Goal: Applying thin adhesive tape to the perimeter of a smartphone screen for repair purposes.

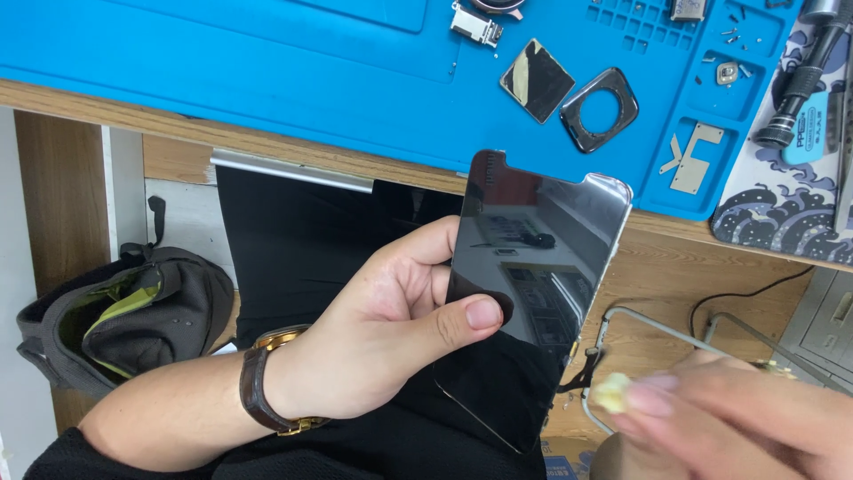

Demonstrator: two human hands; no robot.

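Observation:
My left hand [391, 329] grips a black phone [533, 293] by its left edge, thumb pressed on the glossy dark screen. The phone is held below the bench edge, tilted, its notch end pointing toward the bench. A brown watch strap circles my left wrist. My right hand [737, 409] is blurred at the lower right, fingers pinched on a small pale yellowish wad [613, 391] just right of the phone's lower edge.
A blue work mat [267, 62] covers the wooden bench above. On it lie a shiny square plate [536, 80], a dark rounded frame [600, 108], small metal parts and screws. A black tool [800, 80] rests at the right. A dark bag [124, 311] sits lower left.

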